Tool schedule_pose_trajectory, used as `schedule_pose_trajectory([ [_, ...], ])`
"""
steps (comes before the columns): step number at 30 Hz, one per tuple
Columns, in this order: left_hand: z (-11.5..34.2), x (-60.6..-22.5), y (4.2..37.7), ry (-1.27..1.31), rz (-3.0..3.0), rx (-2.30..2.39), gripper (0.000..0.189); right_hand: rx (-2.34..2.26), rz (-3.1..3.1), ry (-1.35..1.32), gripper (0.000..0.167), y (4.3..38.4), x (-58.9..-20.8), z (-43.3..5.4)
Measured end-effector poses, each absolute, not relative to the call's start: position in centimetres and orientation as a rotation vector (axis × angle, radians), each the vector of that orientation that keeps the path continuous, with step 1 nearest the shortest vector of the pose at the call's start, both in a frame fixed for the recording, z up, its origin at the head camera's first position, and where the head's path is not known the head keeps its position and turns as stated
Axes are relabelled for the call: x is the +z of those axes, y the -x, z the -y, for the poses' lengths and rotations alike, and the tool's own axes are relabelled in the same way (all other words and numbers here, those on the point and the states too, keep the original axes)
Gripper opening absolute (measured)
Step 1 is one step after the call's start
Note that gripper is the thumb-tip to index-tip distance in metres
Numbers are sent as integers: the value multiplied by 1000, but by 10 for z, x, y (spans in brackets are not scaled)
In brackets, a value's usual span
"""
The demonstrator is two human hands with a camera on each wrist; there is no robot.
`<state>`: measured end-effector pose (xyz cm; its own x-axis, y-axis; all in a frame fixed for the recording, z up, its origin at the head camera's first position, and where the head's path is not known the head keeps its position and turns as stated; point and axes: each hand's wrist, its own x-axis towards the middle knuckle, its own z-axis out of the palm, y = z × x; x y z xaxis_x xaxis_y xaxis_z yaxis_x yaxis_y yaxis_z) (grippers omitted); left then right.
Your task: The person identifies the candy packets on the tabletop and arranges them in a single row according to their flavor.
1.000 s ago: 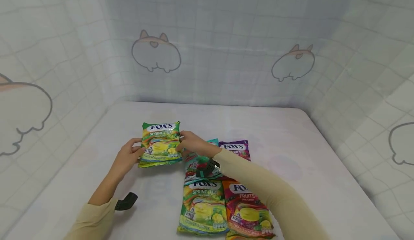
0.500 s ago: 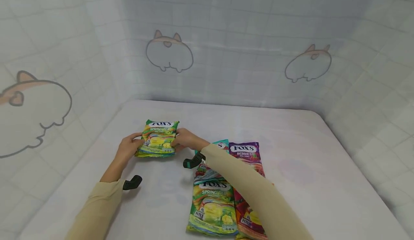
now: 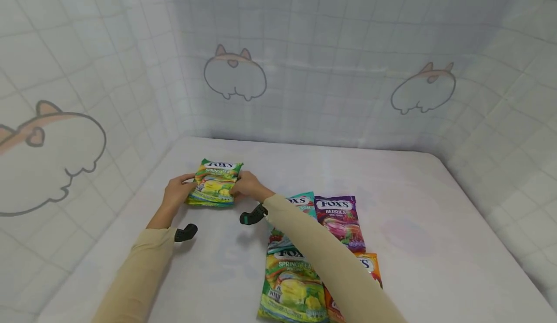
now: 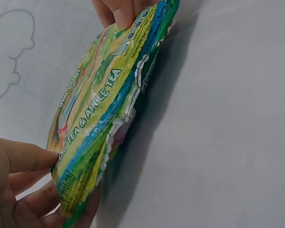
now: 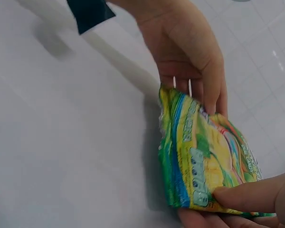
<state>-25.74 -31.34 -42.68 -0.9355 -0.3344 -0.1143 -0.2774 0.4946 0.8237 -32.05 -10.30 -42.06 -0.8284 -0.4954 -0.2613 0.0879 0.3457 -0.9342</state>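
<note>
Both hands hold a green and yellow bag of Fox's Spring Tea candy (image 3: 215, 183) at the back left of the table. My left hand (image 3: 175, 195) grips its left edge, thumb on the front. My right hand (image 3: 250, 186) pinches the right edge. In the left wrist view the candy bag (image 4: 92, 104) is tilted, its crimped lower seam close over the white surface and its shadow beside it. From the right wrist view, the right thumb (image 5: 247, 195) presses the printed front, with fingers underneath; the left hand (image 5: 190, 47) holds the opposite side.
Several more candy bags lie right of centre: a teal one (image 3: 308, 204) partly behind the right sleeve (image 3: 322, 260), purple Berries (image 3: 341, 219), another Spring Tea (image 3: 291, 289) and an orange one (image 3: 370, 265). Patterned cloth walls (image 3: 322, 71) enclose the white table (image 3: 413, 207). Black devices sit on both wrists.
Both hands have carried the Spring Tea bag left and back, away from the other bags, and lower toward the table. The head view has turned slightly left.
</note>
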Motion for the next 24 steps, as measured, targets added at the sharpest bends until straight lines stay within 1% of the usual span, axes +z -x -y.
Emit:
schedule_pose_trajectory([
  [9, 312, -431, 272, -630, 2632, -1447, 48, -1511, -2222, 250, 27, 324, -428, 108],
  [15, 312, -432, 281, -652, 2606, -1397, 46, -1555, -2197, 231, 23, 324, -427, 110],
  [24, 314, -435, 286, -644, 2613, -1302, 43, -1572, -2163, 219, 22, 327, -427, 114],
])
